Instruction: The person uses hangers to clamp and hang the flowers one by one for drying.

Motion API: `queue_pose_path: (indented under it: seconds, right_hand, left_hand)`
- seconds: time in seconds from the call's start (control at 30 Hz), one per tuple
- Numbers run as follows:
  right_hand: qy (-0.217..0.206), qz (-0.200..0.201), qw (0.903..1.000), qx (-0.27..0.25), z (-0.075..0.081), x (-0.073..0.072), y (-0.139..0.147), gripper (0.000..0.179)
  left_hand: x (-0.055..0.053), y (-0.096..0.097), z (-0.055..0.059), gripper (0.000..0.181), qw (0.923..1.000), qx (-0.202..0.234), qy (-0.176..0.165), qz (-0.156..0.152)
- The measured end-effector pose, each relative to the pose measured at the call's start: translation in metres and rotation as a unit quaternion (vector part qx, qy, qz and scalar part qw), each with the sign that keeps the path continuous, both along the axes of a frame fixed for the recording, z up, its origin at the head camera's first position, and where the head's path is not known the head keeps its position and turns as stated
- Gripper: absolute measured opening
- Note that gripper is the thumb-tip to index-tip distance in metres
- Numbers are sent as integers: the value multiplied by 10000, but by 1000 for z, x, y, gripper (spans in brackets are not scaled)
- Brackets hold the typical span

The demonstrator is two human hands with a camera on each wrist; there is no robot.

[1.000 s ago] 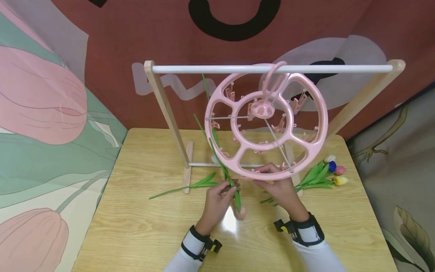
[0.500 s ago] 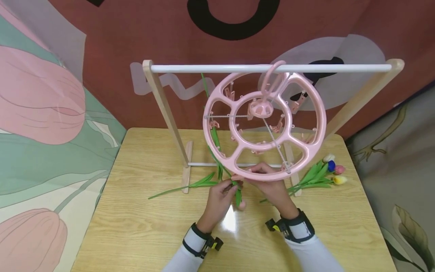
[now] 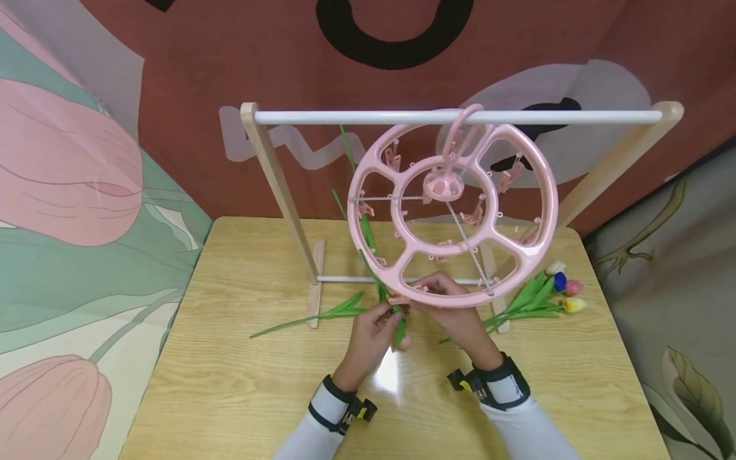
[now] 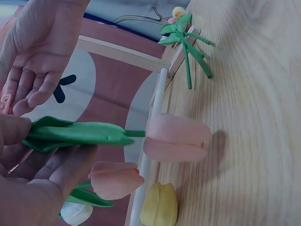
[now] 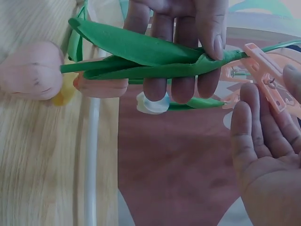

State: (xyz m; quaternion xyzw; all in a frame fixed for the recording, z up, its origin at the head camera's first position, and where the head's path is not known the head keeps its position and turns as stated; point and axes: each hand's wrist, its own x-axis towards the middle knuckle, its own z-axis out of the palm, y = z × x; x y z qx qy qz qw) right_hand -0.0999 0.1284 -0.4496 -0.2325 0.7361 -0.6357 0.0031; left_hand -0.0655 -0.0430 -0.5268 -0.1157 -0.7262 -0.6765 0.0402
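Note:
My left hand [image 3: 370, 338] pinches the green stem and leaves of a pink artificial tulip [image 4: 176, 139], its flower head hanging down over the table. My right hand [image 3: 464, 326] holds a pink clothespin [image 5: 268, 77] between thumb and fingers. The clothespin's tip is at the tulip's stem, just above the leaves; whether it bites the stem I cannot tell. The clothespin belongs to a round pink hanging dryer [image 3: 407, 246], hooked on a white rod. Behind the held tulip hang another pink tulip [image 4: 116, 180], a yellow tulip [image 4: 160, 205] and a white tulip [image 5: 153, 103].
A wooden stand with a white top rod [image 3: 356, 117] spans the table [image 3: 230, 383]. Several tulips [image 3: 531, 297] lie in a bunch at the right. One green stem with leaves [image 3: 310, 318] lies at the left, across the stand's foot. Other clothespins [image 3: 393, 156] dangle from the dryer.
My right hand has moved left, bringing the clothespin to the tulip's stem. The dryer shifted slightly left, then back. The left hand keeps its pinch, with the tulip drawn up a little.

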Motion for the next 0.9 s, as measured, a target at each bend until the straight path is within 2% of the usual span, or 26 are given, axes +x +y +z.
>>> queue_pose_path:
  seconds: [0.23,0.33,0.47,0.63,0.73,0.9]
  right_hand:
    - [31,-158,9977,658,-3,3,1,34]
    - [16,-149,9962,857,-6,4,4,43]
    - [-14,-141,9954,950,-12,6,10,51]
    - [-3,-155,9945,1040,-21,9,20,34]
    - [-110,-169,9924,1217,-25,13,28,25]
    - [-492,-215,9876,1475,-30,19,41,24]
  left_hand:
    - [0,-3,1,25,9996,-122,-173,180]
    - [1,-4,8,23,9992,-228,-88,302]
    - [4,-5,23,22,9992,-255,2,311]
    - [7,-11,31,21,9991,-115,-140,381]
    - [8,-16,30,21,9983,-74,-141,568]
    - [8,-24,26,19,9967,-32,-25,809]
